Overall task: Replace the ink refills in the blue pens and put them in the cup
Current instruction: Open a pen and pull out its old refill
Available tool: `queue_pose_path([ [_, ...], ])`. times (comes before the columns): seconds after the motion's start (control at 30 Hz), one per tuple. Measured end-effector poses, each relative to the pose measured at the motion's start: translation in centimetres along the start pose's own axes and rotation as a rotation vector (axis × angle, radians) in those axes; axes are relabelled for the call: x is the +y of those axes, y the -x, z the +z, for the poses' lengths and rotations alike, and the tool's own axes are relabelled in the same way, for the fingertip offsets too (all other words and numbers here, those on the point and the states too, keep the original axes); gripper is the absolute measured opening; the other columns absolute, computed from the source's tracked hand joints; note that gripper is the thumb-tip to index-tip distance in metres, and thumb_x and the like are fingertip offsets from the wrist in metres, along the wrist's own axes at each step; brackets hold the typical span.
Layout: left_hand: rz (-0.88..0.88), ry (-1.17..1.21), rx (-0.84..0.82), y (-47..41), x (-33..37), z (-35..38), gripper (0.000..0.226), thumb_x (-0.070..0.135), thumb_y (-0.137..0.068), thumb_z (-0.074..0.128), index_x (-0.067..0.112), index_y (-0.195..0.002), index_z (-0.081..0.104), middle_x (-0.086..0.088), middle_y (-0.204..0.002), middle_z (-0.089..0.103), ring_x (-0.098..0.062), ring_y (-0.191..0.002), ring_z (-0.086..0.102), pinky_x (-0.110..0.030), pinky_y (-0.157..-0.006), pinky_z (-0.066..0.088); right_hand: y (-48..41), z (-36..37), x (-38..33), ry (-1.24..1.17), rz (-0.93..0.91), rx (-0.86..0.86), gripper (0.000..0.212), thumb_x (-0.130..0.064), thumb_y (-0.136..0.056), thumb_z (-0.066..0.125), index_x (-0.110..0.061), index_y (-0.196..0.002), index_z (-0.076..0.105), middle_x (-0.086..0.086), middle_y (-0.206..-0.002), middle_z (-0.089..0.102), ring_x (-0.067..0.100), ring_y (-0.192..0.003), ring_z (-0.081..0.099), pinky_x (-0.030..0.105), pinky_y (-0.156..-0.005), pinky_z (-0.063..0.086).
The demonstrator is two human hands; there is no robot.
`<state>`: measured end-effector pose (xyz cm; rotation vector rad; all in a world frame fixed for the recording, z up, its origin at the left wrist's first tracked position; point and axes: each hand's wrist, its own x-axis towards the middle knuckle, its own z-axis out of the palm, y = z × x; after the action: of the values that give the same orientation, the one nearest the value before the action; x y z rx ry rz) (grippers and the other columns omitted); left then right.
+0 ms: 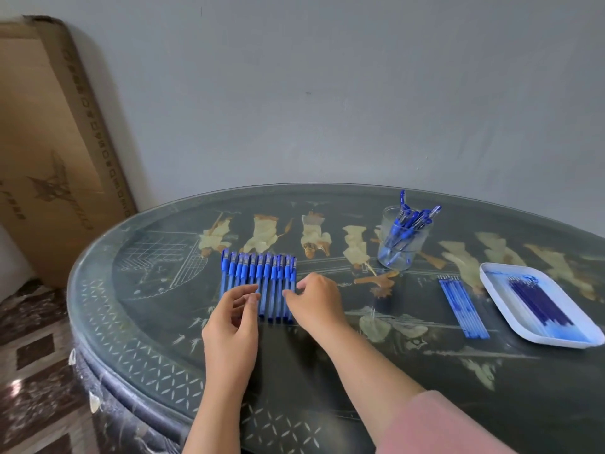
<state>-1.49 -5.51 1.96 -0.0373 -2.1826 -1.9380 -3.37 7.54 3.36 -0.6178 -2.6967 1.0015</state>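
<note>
Head camera, looking down at a dark oval table (327, 371) with pale inlaid figures under glass.

At centre, a neat row of blue pens (258, 280) lies side by side, caps towards the wall. Both hands reach into the near end of this row. The left hand (234, 319) hovers over the row's lower left, fingers loosely bent and holding nothing. The right hand (316, 299) sits at the row's right edge with curled fingers touching the outermost pen. Whether it already pinches that pen is hard to tell.

In the upper right, a clear glass cup (401, 247) stands well apart from the row, with several blue pens leaning in it. To the right lies a loose bundle of pale blue refills (463, 309), and beside it is a white tray (484, 268) holding darker refills (540, 303). A cardboard box (49, 142) leans against the wall at far left.

The step appears to be picking the next pen from the row. The next move calls for lifting one pen free without disturbing its neighbours, then opening it.
</note>
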Motion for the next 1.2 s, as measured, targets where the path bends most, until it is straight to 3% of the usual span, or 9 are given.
queue_pose_path([
  [0.13, 0.000, 0.006, -0.003, 0.0, 0.0, 0.0, 0.014, 0.017, -0.094, 0.061, 0.029, -0.097, 0.068, 0.007, -0.088, 0.070, 0.004, -0.083, 0.064, -0.001, -0.066, 0.042, -0.7, 1.6, 0.0, 0.015, 0.075, 0.040, 0.014, -0.025, -0.088, 0.065, -0.011, -0.093, 0.066, 0.001, -0.093, 0.066, 0.020, -0.090, 0.064, 0.035, -0.075, 0.058],
  [0.3, 0.007, 0.000, -0.007, -0.1, -0.1, 0.0, 0.014, 0.017, -0.094, 0.061, 0.029, -0.098, 0.068, 0.008, -0.089, 0.070, 0.004, -0.083, 0.063, -0.002, -0.066, 0.043, -1.1, 2.0, -0.3, 0.039, 0.099, 0.008, 0.015, -0.020, -0.084, 0.063, -0.009, -0.075, 0.061, 0.004, -0.076, 0.063, 0.025, -0.079, 0.066, 0.036, -0.068, 0.059],
  [0.4, 0.005, 0.003, -0.010, -0.1, -0.1, 0.0, 0.014, 0.017, -0.094, 0.061, 0.028, -0.099, 0.068, 0.007, -0.089, 0.070, 0.005, -0.082, 0.062, -0.004, -0.065, 0.043, -1.3, 1.8, -0.6, 0.039, 0.118, -0.012, 0.012, -0.020, -0.084, 0.065, -0.008, -0.086, 0.066, 0.007, -0.088, 0.068, 0.027, -0.086, 0.067, 0.035, -0.070, 0.058],
  [0.57, 0.013, -0.007, -0.007, -0.1, 0.0, 0.0, 0.013, 0.017, -0.094, 0.061, 0.026, -0.100, 0.068, 0.008, -0.089, 0.069, 0.008, -0.081, 0.061, 0.000, -0.065, 0.041, -1.7, 1.0, -1.0, 0.065, 0.158, -0.009, 0.016, -0.021, -0.086, 0.067, -0.013, -0.080, 0.055, 0.006, -0.093, 0.067, 0.025, -0.089, 0.066, 0.032, -0.068, 0.055],
  [0.87, 0.008, -0.008, -0.010, 0.0, 0.0, 0.0, 0.013, 0.017, -0.094, 0.062, 0.028, -0.097, 0.068, 0.006, -0.088, 0.069, 0.007, -0.080, 0.061, -0.001, -0.065, 0.042, -1.9, 1.0, -0.8, 0.184, 0.123, -0.030, 0.025, -0.030, -0.089, 0.066, -0.009, -0.102, 0.063, 0.007, -0.101, 0.067, 0.026, -0.094, 0.065, 0.033, -0.073, 0.055],
  [0.97, 0.007, 0.004, -0.011, 0.0, 0.0, 0.0, 0.013, 0.016, -0.094, 0.062, 0.027, -0.097, 0.068, 0.006, -0.088, 0.069, 0.007, -0.079, 0.061, -0.001, -0.065, 0.042, -2.0, 0.8, -0.6, 0.141, 0.141, -0.026, 0.016, -0.026, -0.089, 0.065, -0.011, -0.088, 0.060, 0.006, -0.094, 0.066, 0.024, -0.090, 0.065, 0.034, -0.072, 0.056],
  [1.07, 0.012, 0.005, -0.015, 0.0, 0.0, 0.1, 0.013, 0.016, -0.094, 0.061, 0.026, -0.097, 0.068, 0.005, -0.088, 0.069, 0.007, -0.079, 0.061, -0.001, -0.065, 0.042, -2.2, 0.3, -0.2, 0.103, 0.151, -0.004, 0.027, -0.021, -0.088, 0.062, -0.013, -0.067, 0.047, 0.002, -0.074, 0.056, 0.024, -0.078, 0.061, 0.031, -0.058, 0.048],
  [1.13, 0.016, 0.006, -0.016, 0.0, -0.1, 0.1, 0.013, 0.016, -0.094, 0.061, 0.027, -0.097, 0.068, 0.005, -0.089, 0.069, 0.007, -0.079, 0.061, -0.001, -0.065, 0.042, -2.2, -0.2, -0.1, 0.073, 0.164, 0.017, 0.033, -0.020, -0.087, 0.061, -0.014, -0.062, 0.040, 0.001, -0.069, 0.050, 0.026, -0.074, 0.057, 0.027, -0.052, 0.038],
  [1.2, 0.020, -0.003, -0.009, 0.0, -0.2, 0.1, 0.012, 0.017, -0.094, 0.061, 0.026, -0.097, 0.068, 0.006, -0.089, 0.069, 0.007, -0.080, 0.061, -0.001, -0.066, 0.041, -2.0, -1.0, 0.1, 0.048, 0.148, 0.058, 0.030, -0.020, -0.085, 0.060, -0.012, -0.062, 0.044, 0.003, -0.071, 0.056, 0.027, -0.074, 0.059, 0.026, -0.049, 0.037],
])
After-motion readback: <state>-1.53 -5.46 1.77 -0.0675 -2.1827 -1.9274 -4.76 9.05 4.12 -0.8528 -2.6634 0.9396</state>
